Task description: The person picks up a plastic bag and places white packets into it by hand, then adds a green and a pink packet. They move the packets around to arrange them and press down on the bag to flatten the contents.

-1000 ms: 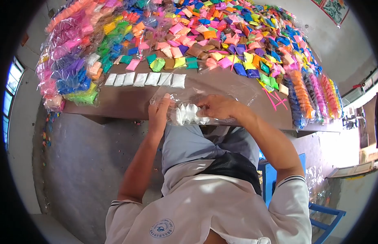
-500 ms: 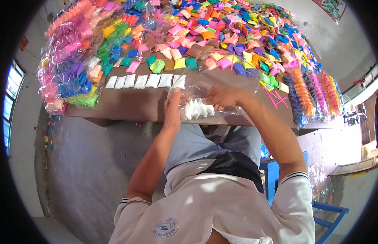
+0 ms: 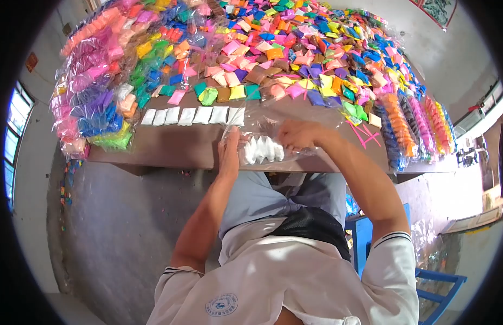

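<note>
A clear plastic bag (image 3: 262, 120) lies at the table's front edge with several white packets (image 3: 263, 150) standing side by side in it. My left hand (image 3: 229, 151) is at the bag's left edge, its fingers nearly straight and gripping the plastic beside the packets. At the other end of the packets, my right hand (image 3: 302, 134) is closed with curled fingers on the bag; its fingertips are partly hidden. Left of the bag, a row of flat white packets (image 3: 186, 116) lies on the brown table (image 3: 170, 143).
A large heap of colourful packets (image 3: 278, 54) covers the back of the table. Filled bags of packets stand at the left (image 3: 94, 103) and right (image 3: 400, 127). Pink strips (image 3: 363, 135) lie near the right. A blue chair (image 3: 362, 238) stands beside my legs.
The white packets in the bag show more plainly now, and my right hand has shifted slightly at their right end. My left hand stays at the left edge.
</note>
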A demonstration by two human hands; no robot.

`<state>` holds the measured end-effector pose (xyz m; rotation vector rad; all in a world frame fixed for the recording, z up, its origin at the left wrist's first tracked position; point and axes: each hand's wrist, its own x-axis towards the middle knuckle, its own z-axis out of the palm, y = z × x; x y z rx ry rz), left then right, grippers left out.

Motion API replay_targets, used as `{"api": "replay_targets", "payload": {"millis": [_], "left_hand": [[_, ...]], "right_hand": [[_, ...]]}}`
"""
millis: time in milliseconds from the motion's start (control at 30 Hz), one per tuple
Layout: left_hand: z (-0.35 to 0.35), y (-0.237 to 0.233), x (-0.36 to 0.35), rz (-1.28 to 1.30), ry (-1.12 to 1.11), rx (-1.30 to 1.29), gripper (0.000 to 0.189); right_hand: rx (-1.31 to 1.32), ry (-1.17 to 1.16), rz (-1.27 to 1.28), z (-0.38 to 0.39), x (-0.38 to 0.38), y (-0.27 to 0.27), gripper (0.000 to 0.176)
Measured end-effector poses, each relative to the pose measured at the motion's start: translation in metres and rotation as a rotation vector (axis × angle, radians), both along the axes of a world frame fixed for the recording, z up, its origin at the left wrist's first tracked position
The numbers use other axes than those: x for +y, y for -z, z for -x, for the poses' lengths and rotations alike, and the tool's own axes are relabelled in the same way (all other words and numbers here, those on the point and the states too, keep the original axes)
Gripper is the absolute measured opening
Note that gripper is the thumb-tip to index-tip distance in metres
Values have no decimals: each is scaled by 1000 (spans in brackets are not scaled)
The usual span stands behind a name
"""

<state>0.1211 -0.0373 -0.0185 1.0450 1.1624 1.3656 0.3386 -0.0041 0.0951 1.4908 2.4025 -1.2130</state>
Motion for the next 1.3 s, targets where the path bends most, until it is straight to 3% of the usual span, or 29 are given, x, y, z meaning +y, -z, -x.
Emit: {"api": "replay_targets", "payload": {"millis": [100,200,300,400,500,600,633,733,833,900,1067,1167,1233,1300], "left_hand": [[1,8,0,-27,6,-52,59],[0,3,-3,-42,16,-33,59],[0,2,-5,-65,20,-12,57],[-3,-4,-10,-82,-2,-16,52],[-5,-1,-9,-135,-31,19,47],[-6,-5,-12,-178,-26,81,45],[-5,-6,-12,-188,-23,88,45],[-4,-7,-13,-213,-10,107,44],[-6,-12,-15,-222,13,66,41],[-3,-18,-22,-247,21,102,39],[-3,-6,-17,-206,28,49,42],[-1,-19,-22,-217,24,53,45],[1,-20,-23,-216,43,54,44],[1,-20,-23,-211,54,48,42]], "right_hand": [[128,192,125,-5,-4,-22,29],[-12,133,24,1,-13,-60,28],[366,55,-49,1,-16,-66,29],[616,53,-120,25,-32,-112,29],[693,134,-369,59,-20,-132,26],[343,-52,-741,88,36,-109,21],[187,-128,-750,98,57,-97,23],[-296,-242,-590,130,83,-73,38],[-530,-327,-428,147,87,-61,46],[-478,-373,-526,151,94,-36,48],[-580,-314,-325,150,98,-6,50],[-538,-308,-509,144,107,26,50],[-542,-348,-598,144,103,27,51],[-548,-290,-511,144,103,12,52]]}}
